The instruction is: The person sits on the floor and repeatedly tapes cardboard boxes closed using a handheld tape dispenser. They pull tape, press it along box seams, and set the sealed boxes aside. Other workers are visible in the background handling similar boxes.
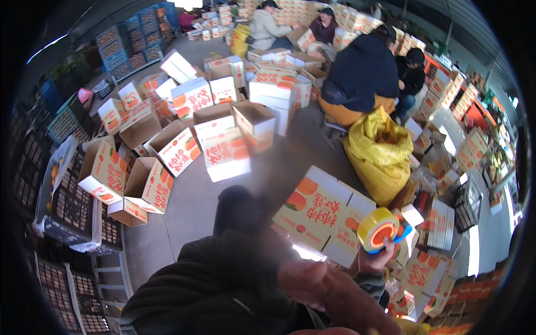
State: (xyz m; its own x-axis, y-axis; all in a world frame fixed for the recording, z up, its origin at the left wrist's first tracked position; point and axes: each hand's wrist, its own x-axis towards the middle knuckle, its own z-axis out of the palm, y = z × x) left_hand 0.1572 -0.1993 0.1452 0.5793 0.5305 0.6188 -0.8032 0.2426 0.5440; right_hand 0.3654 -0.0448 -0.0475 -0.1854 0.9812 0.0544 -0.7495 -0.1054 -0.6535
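My right hand (pixel 375 256) grips a tape dispenser (pixel 404 233) with blue parts. It carries a roll of yellow packing tape (pixel 368 228) with an orange core. A flattened carton (pixel 324 211), printed with orange persimmons and red writing, lies just left of the roll, its flaps outward. Whether my right hand touches this carton I cannot tell. My left hand (pixel 318 280) is large and blurred, close to the camera, in front of my body. Its fingers are not clear, and nothing can be made out in it.
Open cartons (pixel 220 134) stand in an arc ahead and left. A yellow sack (pixel 377 155) is beside a seated person in dark clothing (pixel 360 71). Black crates (pixel 79 201) line the left, more cartons (pixel 423 276) lie right. Other people (pixel 268 29) sit farther back.
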